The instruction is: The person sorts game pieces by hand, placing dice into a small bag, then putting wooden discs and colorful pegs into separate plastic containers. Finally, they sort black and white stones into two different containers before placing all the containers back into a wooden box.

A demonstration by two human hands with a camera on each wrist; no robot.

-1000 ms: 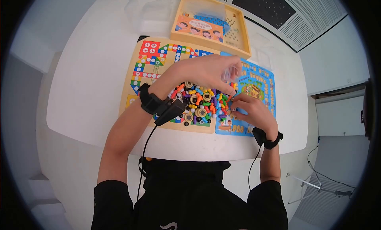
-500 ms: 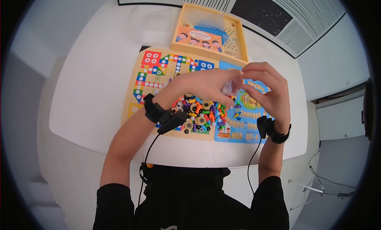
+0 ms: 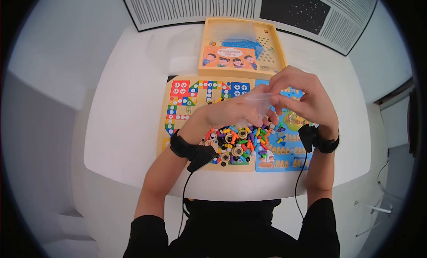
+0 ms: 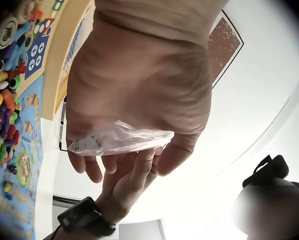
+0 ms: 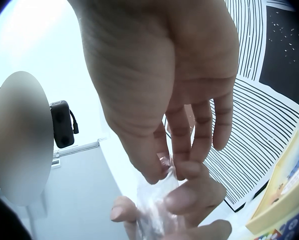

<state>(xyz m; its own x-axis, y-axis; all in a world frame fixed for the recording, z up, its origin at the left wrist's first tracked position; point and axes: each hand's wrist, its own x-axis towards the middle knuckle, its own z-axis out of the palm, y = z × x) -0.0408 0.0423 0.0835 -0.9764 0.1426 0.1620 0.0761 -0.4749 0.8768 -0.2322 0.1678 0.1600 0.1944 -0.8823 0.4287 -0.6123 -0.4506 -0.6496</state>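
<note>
A clear plastic bag (image 3: 259, 103) is between the two hands, above the boards; dark-spotted small pieces show inside it in the left wrist view (image 4: 92, 143). The left hand (image 3: 235, 112) holds the bag in its curled fingers. The right hand (image 3: 304, 94) pinches the bag's edge between thumb and fingers, as the right wrist view also shows at the bag (image 5: 157, 207). Below the hands, a heap of colourful pegs and round wooden pieces (image 3: 238, 151) lies across the wooden game board (image 3: 178, 111) and the blue board (image 3: 289, 162).
Behind the boards stands a wooden tray (image 3: 278, 49) with an orange picture booklet (image 3: 229, 58) in it. Transparent plastic covers (image 3: 182, 51) lie left of the tray. A black-and-white framed picture (image 3: 187, 9) is at the table's back edge.
The right hand has risen from the pegs near the blue board to the bag and now pinches it. The bag looks more drawn out between the hands. The head view has shifted.
</note>
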